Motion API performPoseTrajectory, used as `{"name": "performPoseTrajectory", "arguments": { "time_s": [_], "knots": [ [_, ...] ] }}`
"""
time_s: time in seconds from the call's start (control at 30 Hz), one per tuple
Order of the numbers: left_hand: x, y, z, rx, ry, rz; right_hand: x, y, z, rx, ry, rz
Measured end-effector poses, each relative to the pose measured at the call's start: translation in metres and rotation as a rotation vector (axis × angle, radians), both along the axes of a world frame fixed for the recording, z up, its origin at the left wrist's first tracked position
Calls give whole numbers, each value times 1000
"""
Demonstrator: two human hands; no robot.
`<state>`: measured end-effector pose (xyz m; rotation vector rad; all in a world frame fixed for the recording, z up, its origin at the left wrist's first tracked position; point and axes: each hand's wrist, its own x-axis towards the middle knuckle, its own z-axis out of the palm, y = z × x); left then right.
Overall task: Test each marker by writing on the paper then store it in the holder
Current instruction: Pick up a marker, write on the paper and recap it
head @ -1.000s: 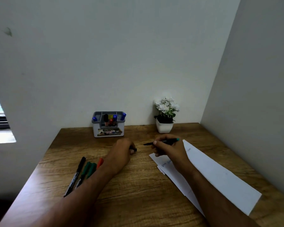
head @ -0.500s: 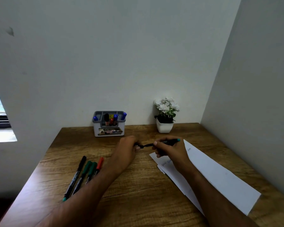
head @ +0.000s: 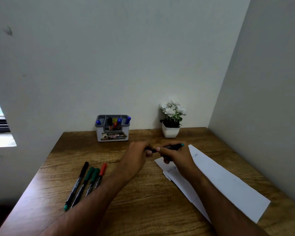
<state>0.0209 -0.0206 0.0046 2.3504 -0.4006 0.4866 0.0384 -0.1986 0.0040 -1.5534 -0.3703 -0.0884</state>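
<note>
Head view: black marker (head: 172, 147), teal end, level between both hands' grip.

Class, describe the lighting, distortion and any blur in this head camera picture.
Head view: dim, even light; brighter daylight at the left window opening; wide-angle lens bends the grey walls outward; writing on the white paper sheet too soft to read.

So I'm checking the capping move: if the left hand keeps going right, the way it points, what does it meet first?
The marker in the right hand. The left hand already closes on its near end, apparently seating the cap. Depth looks matched, though one view can't confirm.
</note>
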Motion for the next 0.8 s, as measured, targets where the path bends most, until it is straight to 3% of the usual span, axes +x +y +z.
{"name": "performPoseTrajectory", "arguments": {
  "time_s": [0.23, 0.47, 0.6, 0.8],
  "knots": [
    [-6, -8, 4, -59, -43, 33, 8, 7, -4, 61, 71, 22],
    [-2, 12, 5, 9, -18, 37, 7, 15, -6, 30, 122, 109],
    [-4, 29, 15, -13, -38, 86, 15, 10, 4, 10, 73, 98],
    [-5, 51, 26, -363, -70, 190, 27, 28, 12, -388, -146, 15]
  ]
}}
